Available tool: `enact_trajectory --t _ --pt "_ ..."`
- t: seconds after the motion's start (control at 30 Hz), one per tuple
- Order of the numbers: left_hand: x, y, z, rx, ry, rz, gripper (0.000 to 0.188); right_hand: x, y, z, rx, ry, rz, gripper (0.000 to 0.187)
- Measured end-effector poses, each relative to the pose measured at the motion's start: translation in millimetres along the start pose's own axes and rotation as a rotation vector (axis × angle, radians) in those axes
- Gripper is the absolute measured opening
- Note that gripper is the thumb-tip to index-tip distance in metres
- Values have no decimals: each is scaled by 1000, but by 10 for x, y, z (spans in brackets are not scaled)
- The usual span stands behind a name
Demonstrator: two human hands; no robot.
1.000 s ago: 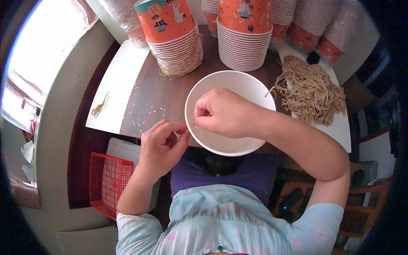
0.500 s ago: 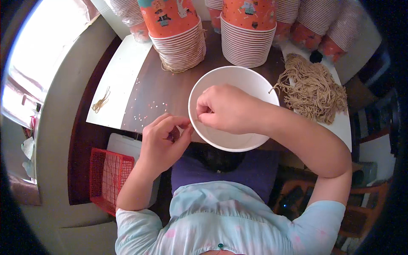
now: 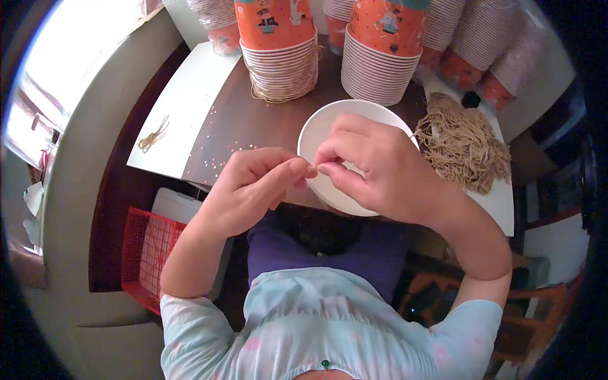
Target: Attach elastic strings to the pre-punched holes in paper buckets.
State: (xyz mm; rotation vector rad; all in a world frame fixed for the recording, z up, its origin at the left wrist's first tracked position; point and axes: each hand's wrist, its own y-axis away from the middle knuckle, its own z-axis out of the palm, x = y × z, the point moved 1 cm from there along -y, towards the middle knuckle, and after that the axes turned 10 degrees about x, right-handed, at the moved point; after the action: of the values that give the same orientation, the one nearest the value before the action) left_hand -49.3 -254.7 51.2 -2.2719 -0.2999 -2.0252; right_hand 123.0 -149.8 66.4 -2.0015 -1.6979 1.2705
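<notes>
Brown tabletop (image 3: 272, 120), bright window (image 3: 76, 54) at left; white bucket (image 3: 322, 126) near the front edge. By the bucket's rim, left hand (image 3: 253, 183) and right hand (image 3: 383, 168) nearly meet, fingertips pinched together, contents indistinct.

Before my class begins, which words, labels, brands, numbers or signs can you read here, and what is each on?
None can be read clearly.
Left orange bucket stack: printed figures, no readable text.
Right orange bucket stack: printed figures; any lettering too small.
Bucket stacks behind, at right: too blurred.
White bucket: no writing visible inside.
</notes>
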Motion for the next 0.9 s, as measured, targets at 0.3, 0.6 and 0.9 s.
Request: enact_trajectory --t 0.3,0.6,0.9 --pt "-3 5 51 26 -21 77 18 -64 66 22 73 166 -129 10" --pt "27 50 147 232 -344 408 9 -31 84 -2 26 -216 377 13" --pt "-49 73 248 386 -662 927 14 54 34 -20 -227 -415 666 11"
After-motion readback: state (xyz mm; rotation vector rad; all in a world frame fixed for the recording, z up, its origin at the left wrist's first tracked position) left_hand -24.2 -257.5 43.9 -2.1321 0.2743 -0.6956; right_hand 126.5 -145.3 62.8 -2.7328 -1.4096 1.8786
